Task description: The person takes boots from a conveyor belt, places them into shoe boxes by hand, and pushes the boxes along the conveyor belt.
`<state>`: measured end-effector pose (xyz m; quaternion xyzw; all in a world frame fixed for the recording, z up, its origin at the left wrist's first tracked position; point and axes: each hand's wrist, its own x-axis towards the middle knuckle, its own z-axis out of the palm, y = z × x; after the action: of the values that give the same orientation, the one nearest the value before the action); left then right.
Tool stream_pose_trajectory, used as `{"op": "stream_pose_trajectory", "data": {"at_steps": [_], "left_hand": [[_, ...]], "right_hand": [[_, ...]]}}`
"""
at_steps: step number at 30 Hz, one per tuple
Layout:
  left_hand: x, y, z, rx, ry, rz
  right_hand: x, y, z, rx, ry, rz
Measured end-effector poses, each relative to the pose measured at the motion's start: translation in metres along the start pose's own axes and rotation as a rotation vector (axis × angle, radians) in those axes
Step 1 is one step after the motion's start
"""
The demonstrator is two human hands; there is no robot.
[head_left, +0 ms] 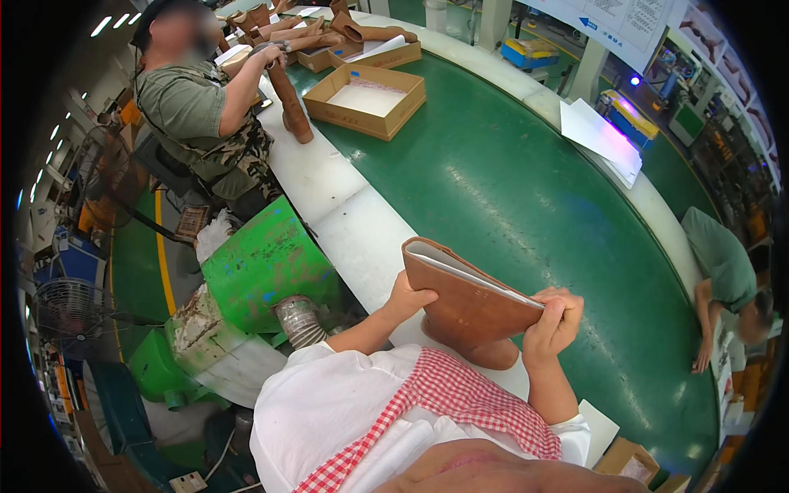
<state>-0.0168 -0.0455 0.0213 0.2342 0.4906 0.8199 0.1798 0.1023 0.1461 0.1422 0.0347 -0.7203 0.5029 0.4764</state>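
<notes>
I hold a tall brown boot [468,308] by its shaft over the white edge of the green conveyor belt [509,189]. My left hand [405,297] grips the shaft's near left side. My right hand [555,320] pinches the top opening edge on the right. The shaft lies tilted and its pale lining shows along the upper rim. The boot's foot [485,352] points down toward me.
A co-worker [201,107] at the upper left holds another brown boot [289,103] upright on the white ledge. Open cardboard boxes [366,100] lie on the belt further up. White sheets [604,135] rest on the far rim. Another person [723,271] leans in at right. A green machine housing [263,263] stands at left.
</notes>
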Motion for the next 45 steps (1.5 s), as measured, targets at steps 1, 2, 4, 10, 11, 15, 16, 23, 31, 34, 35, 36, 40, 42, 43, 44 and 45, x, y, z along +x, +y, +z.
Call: {"op": "stream_pose_trajectory", "data": {"at_steps": [1,2,4,10,11,15,16,23,31,34,35,36,40,42,43,44,45], "left_hand": [[-0.001,-0.001,-0.005,0.001,-0.054,-0.054],[-0.001,-0.005,-0.008,0.002,-0.107,-0.107],[-0.01,-0.02,-0.013,0.002,-0.141,-0.136],[-0.047,-0.05,-0.018,0.379,-0.274,-0.421],[-0.05,-0.058,-0.021,0.37,-0.252,-0.422],[-0.045,-0.063,-0.018,0.205,-0.209,-0.545],[-0.044,-0.064,-0.018,0.202,-0.21,-0.544],[-0.05,-0.063,-0.025,0.261,-0.223,-0.431],[-0.028,-0.041,-0.02,0.187,-0.295,-0.429],[-0.024,-0.04,-0.018,0.184,-0.209,-0.423],[-0.023,-0.043,-0.019,0.202,-0.205,-0.402],[-0.023,-0.044,-0.019,0.217,-0.201,-0.385],[-0.023,-0.045,-0.022,0.193,-0.218,-0.406],[-0.022,-0.045,-0.025,0.189,-0.234,-0.422],[-0.023,-0.044,-0.026,0.245,-0.255,-0.447],[-0.024,-0.043,-0.029,0.235,-0.262,-0.451],[-0.024,-0.042,-0.032,0.138,-0.273,-0.467]], "right_hand": [[0.0,-0.001,-0.001,-0.003,0.008,0.004],[0.001,-0.002,0.0,-0.004,0.007,0.001],[0.0,-0.005,0.001,-0.049,0.014,0.002],[-0.028,0.012,0.006,0.065,0.082,0.223],[-0.047,0.035,-0.001,0.056,0.056,0.305],[-0.12,0.071,-0.012,0.064,-0.358,0.705],[-0.133,0.08,-0.013,-0.033,-0.477,0.872],[-0.129,0.058,0.003,-0.323,-0.573,0.997],[-0.164,0.09,0.001,0.123,-0.272,0.87],[-0.135,0.081,-0.004,-0.116,-0.457,0.801],[-0.126,0.078,-0.002,-0.114,-0.455,0.81],[-0.114,0.072,0.0,0.054,-0.313,0.748],[-0.056,0.045,0.001,0.239,-0.096,0.585],[-0.05,0.047,0.004,0.222,-0.049,0.623],[-0.051,0.045,0.005,0.221,-0.014,0.652],[-0.054,0.044,0.006,0.209,-0.012,0.655],[-0.058,0.042,0.006,0.223,-0.01,0.643]]}}
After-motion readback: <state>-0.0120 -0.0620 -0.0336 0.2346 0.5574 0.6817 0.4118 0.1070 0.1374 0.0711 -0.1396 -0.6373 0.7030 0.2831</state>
